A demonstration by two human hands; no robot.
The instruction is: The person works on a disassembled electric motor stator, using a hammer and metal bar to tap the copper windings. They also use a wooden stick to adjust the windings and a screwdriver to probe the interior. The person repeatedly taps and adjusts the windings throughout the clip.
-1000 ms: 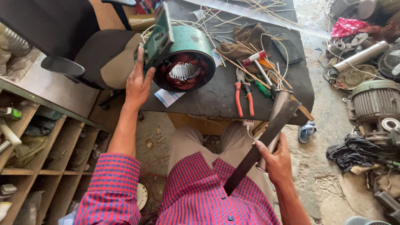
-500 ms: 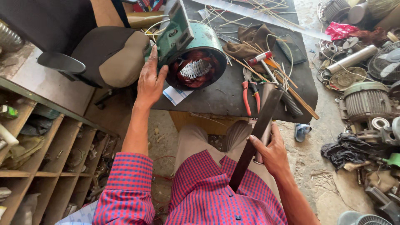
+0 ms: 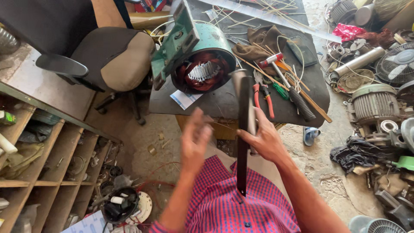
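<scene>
Left hand (image 3: 195, 140) has left the green motor stator (image 3: 196, 56), open and blurred; my right hand (image 3: 263, 138) keeps gripping the dark flat bar (image 3: 243, 129) upright.

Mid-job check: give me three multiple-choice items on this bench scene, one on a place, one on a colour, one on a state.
1. Where does the green-cased motor stator with copper windings sit?
A on the dark table
B on the chair
C on the shelf

2. What colour are the handles of the pliers?
A blue
B red-orange
C white

3. What is the right hand doing?
A resting empty
B gripping the long dark flat bar
C touching the stator

Answers: 1 A, it rests on the tabletop; 2 B, plainly red-orange; 3 B, fingers wrap the bar.
</scene>
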